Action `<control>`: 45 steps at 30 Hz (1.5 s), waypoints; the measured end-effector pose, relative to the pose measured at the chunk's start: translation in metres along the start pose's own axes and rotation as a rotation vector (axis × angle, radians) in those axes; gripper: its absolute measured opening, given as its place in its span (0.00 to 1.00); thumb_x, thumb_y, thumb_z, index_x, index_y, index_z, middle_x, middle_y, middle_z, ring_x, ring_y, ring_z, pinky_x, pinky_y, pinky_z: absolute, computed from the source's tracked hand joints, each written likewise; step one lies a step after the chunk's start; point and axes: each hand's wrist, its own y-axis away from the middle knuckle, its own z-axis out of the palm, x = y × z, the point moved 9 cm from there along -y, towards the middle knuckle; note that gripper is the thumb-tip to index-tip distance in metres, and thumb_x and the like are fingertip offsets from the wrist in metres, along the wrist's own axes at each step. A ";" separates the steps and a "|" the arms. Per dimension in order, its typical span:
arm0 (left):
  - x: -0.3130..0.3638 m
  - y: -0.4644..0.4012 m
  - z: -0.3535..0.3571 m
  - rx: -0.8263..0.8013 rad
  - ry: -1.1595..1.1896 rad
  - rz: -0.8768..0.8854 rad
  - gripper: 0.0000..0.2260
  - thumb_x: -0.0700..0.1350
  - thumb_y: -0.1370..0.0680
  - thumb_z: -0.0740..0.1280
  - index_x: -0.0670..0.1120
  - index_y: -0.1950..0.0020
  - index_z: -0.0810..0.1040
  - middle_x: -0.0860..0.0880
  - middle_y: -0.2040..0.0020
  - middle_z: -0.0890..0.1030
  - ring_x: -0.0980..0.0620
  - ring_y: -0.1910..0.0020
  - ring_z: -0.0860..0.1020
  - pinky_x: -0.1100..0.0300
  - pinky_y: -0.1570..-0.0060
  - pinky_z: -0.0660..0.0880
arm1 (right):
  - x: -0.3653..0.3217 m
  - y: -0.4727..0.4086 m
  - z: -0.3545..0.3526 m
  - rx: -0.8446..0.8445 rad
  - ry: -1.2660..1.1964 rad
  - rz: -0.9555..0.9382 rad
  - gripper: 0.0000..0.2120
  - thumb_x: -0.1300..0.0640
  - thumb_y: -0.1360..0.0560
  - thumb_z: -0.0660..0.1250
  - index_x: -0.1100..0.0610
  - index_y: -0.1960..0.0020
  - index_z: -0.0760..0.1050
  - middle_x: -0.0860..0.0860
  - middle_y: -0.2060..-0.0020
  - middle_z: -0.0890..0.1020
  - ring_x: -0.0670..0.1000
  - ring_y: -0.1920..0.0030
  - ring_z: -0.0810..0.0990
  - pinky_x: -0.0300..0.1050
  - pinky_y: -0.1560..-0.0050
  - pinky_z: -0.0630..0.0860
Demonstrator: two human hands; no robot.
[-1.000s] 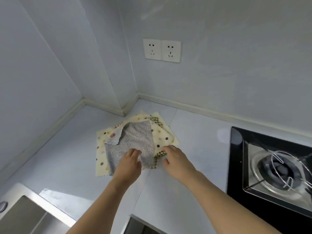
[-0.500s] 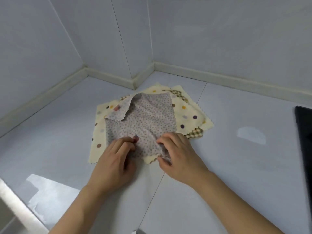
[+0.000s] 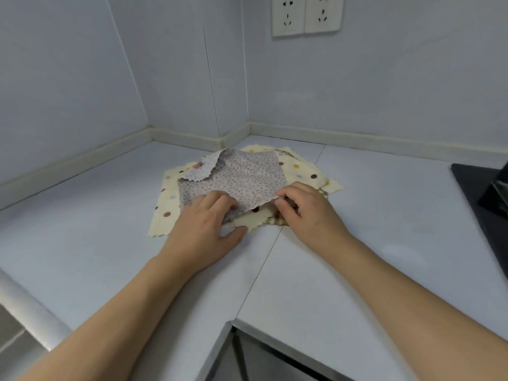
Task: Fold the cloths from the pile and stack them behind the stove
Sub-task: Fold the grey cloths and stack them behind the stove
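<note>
Head view: both hands (image 3: 204,226) (image 3: 308,213) pinch grey cloth (image 3: 242,177) on white corner counter (image 3: 384,215) beneath wall sockets (image 3: 306,15)

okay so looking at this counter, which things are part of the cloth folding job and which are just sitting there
Part of the job:
grey dotted cloth, pinched by the left hand and right hand
cream polka-dot cloth under it
stove, at the right edge

Just there:
wall sockets
sink rim
</note>
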 end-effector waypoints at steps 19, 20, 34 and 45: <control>-0.026 -0.011 -0.005 0.198 0.113 -0.190 0.06 0.41 0.21 0.62 0.45 0.50 0.78 0.47 0.56 0.77 0.43 0.55 0.73 0.50 0.57 0.71 | -0.017 0.000 -0.015 0.204 0.341 -0.109 0.13 0.57 0.24 0.56 0.58 0.53 0.79 0.51 0.61 0.80 0.53 0.60 0.76 0.42 0.62 0.70; -0.029 -0.007 -0.008 0.207 0.130 -0.212 0.06 0.40 0.21 0.62 0.44 0.51 0.78 0.47 0.56 0.77 0.43 0.55 0.74 0.51 0.57 0.71 | -0.022 0.002 -0.012 0.184 0.390 -0.132 0.13 0.59 0.26 0.56 0.59 0.54 0.79 0.51 0.62 0.80 0.54 0.62 0.77 0.42 0.63 0.70; 0.063 0.018 -0.199 0.262 0.264 -0.110 0.10 0.39 0.21 0.59 0.48 0.49 0.78 0.52 0.57 0.81 0.46 0.57 0.76 0.53 0.58 0.74 | -0.166 0.050 -0.194 0.371 0.530 -0.127 0.07 0.64 0.23 0.62 0.60 0.51 0.79 0.54 0.57 0.80 0.58 0.57 0.78 0.47 0.59 0.71; 0.145 0.012 -0.239 0.147 0.459 -0.043 0.09 0.43 0.21 0.63 0.50 0.52 0.83 0.55 0.58 0.83 0.51 0.57 0.81 0.55 0.55 0.78 | -0.169 0.110 -0.304 0.280 0.643 0.107 0.10 0.56 0.19 0.59 0.55 0.46 0.78 0.49 0.50 0.80 0.53 0.49 0.77 0.49 0.51 0.74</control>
